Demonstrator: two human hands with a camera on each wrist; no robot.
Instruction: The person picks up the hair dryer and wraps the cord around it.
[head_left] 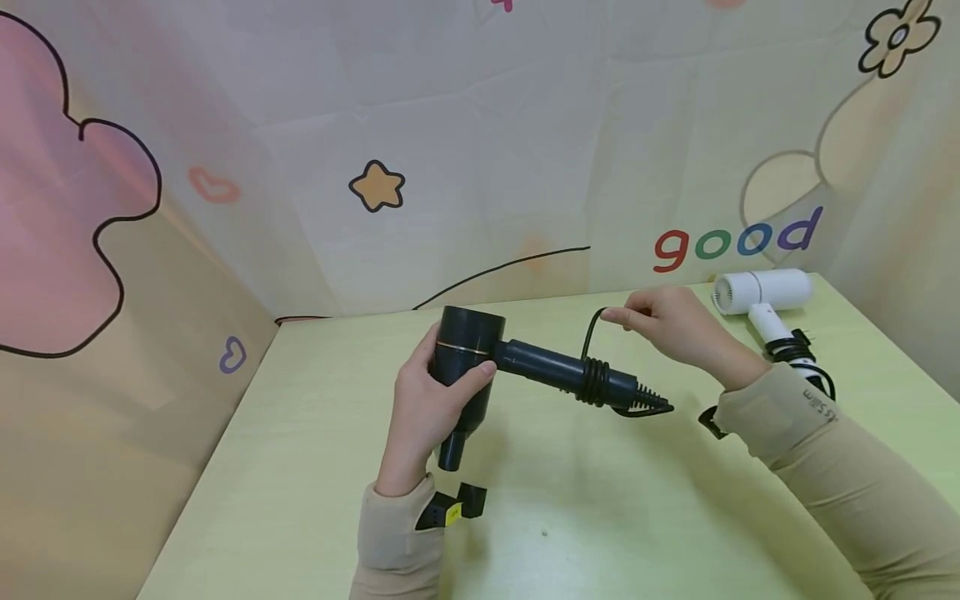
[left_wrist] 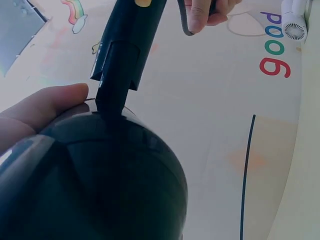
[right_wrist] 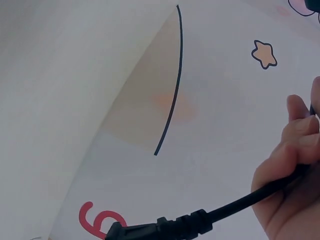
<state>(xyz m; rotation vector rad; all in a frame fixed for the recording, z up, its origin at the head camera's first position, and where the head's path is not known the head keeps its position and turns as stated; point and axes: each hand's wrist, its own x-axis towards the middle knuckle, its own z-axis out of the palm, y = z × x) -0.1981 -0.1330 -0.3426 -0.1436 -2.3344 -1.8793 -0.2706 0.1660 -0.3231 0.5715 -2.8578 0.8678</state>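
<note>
A black hair dryer (head_left: 471, 333) is held up over the table, its handle (head_left: 543, 364) pointing right. My left hand (head_left: 423, 404) grips its barrel, thumb across the near side. Several turns of black cord (head_left: 596, 382) wrap the handle near its ribbed end. From this coil a loose length rises to my right hand (head_left: 671, 325), which pinches it between thumb and fingers. In the right wrist view the cord (right_wrist: 255, 196) runs out of the curled fingers to a black plug (right_wrist: 155, 230). The dryer's barrel (left_wrist: 100, 175) fills the lower left wrist view.
A white hair dryer (head_left: 780, 290) with its black cord wound round the handle lies at the table's back right, close to my right forearm. Behind the pale green table (head_left: 315, 467) hangs a printed cloth (head_left: 480, 167). Small black wrist devices (head_left: 438, 510) sit at the sleeves.
</note>
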